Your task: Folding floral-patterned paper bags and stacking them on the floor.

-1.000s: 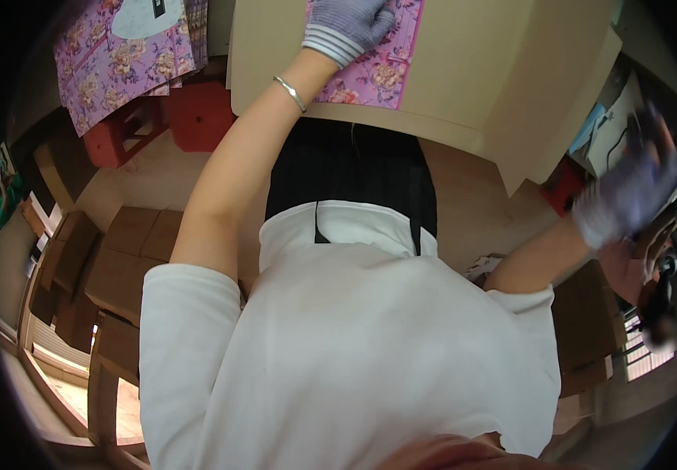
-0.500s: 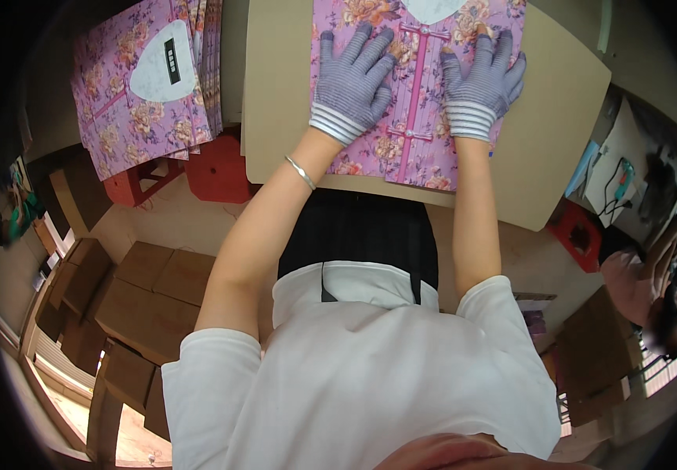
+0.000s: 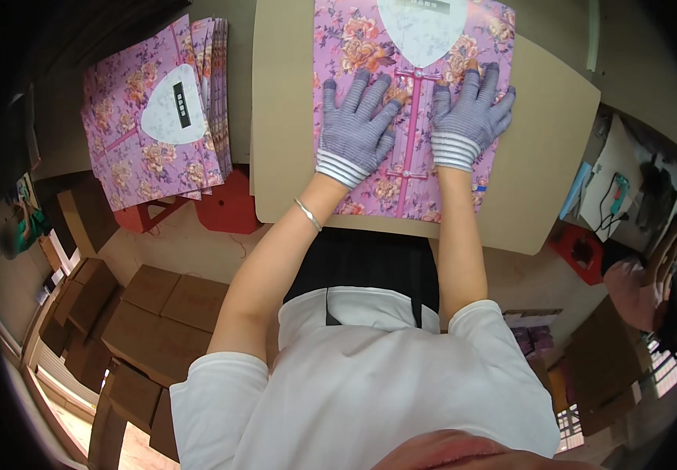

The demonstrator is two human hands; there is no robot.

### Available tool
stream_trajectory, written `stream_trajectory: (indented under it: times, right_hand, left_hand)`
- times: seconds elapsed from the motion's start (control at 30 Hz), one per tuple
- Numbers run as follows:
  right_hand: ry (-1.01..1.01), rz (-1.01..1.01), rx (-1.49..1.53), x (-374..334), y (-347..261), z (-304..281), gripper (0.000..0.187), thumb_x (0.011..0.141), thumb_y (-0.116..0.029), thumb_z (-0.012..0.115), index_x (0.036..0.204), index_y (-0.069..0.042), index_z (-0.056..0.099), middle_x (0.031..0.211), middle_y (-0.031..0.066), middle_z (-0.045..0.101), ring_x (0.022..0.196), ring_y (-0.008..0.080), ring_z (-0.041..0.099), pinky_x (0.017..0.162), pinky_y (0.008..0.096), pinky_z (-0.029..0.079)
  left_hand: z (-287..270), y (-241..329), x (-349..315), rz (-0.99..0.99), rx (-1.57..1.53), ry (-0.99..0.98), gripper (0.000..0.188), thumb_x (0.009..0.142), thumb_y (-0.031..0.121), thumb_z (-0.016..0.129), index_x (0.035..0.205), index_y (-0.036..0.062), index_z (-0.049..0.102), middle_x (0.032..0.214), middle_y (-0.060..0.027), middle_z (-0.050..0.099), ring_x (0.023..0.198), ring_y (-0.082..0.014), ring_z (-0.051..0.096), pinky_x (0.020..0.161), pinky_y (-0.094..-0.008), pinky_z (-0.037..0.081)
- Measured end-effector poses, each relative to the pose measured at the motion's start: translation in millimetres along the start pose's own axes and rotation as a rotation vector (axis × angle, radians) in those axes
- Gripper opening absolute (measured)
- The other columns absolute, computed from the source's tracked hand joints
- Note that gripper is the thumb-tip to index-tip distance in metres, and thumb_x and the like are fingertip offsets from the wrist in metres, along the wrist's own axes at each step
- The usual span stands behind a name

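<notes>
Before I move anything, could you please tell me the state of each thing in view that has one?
Left grip, gloved, fingers spread, flat on the floral piece
Right grip, gloved, fingers spread, flat on the floral piece
Floral piece, flat on the board, top out of view
Board, partly covered
Stack, edges uneven
Bracelet, worn, left forearm
Cartons, piled, seemingly shut

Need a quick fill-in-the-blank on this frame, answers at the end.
1. The left hand and right hand wear striped ____.
2. Both hands rest on a sheet patterned with ____.
3. A bracelet circles the person's ____ forearm.
4. The stool near the stack of sheets is coloured ____.

Missing words: gloves; flowers; left; red.
</notes>
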State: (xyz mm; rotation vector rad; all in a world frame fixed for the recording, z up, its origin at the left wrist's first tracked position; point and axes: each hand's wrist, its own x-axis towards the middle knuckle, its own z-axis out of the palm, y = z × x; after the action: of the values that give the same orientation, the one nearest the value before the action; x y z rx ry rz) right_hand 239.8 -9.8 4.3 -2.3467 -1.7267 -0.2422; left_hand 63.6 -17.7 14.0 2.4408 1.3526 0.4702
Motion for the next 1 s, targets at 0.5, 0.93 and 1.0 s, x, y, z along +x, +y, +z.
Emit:
stream_trajectory:
  times: [0.5, 0.93, 1.0]
  right_hand:
    - [-0.020, 0.023, -0.073, 2.1, -7.0, 3.1, 0.050, 0.078, -0.038, 0.060, 0.120, -0.010, 0.055, 0.139, 0.0115, 0.038, 0.123, 0.0461, 0.031, 0.097, 0.0573, 0.027]
    - [-0.001, 0.026, -0.048, 1.4, -5.9, 4.8, 0.051, 0.077, -0.038, 0.061, 0.120, -0.011, 0.055, 0.138, 0.0105, 0.038, 0.124, 0.0439, 0.029, 0.098, 0.0562, 0.027]
    - [-0.001, 0.022, -0.046, 0.2, -6.2, 4.8, 0.051, 0.077, -0.039, 0.061, 0.119, -0.011, 0.055, 0.138, 0.0106, 0.038, 0.124, 0.0441, 0.029, 0.098, 0.0563, 0.027]
  left_hand:
    - [9.9, 9.5, 3.9, -0.060, 0.018, 0.068, 0.047, 0.070, 0.026, 0.063, 0.114, 0.0093, 0.058, 0.131, -0.0126, 0.045, 0.122, -0.0333, 0.039, 0.103, -0.0555, 0.024]
    - [14.6, 12.3, 4.6, -0.058, 0.025, 0.121, 0.047, 0.068, 0.026, 0.062, 0.111, 0.0061, 0.059, 0.124, -0.0163, 0.047, 0.119, -0.0354, 0.041, 0.100, -0.0556, 0.028]
    - [15.7, 10.7, 3.8, -0.044, 0.029, 0.137, 0.047, 0.068, 0.026, 0.062, 0.111, 0.0068, 0.059, 0.125, -0.0164, 0.047, 0.118, -0.0354, 0.041, 0.100, -0.0557, 0.028]
